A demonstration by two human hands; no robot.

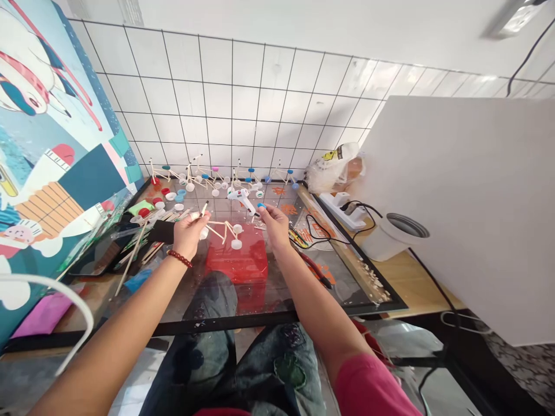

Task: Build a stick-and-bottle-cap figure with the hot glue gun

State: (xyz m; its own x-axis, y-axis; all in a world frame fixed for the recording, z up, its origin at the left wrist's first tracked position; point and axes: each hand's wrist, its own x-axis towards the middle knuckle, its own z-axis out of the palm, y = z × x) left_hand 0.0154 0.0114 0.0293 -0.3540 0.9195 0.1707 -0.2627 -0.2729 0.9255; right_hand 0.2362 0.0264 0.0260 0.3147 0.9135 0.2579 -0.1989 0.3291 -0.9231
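My left hand point(189, 232), with a red bead bracelet on the wrist, is closed on a small stick frame point(224, 227) of thin wooden sticks with white caps; a dark-tipped stick stands up at its fingers. The frame reaches right, over a red translucent box point(237, 254). My right hand point(274, 224) pinches a small blue cap point(261, 205) between thumb and fingers. Just beyond and left of it, a white glue gun point(243, 199) lies on the glass tabletop.
Several stick-and-cap models point(215, 179) stand along the tiled wall. Loose caps point(170, 196), sticks and a dark tray lie left. Pliers point(318, 270), a cable, a power strip point(344, 212), a plastic bag point(333, 170) and a white container point(392, 237) are right.
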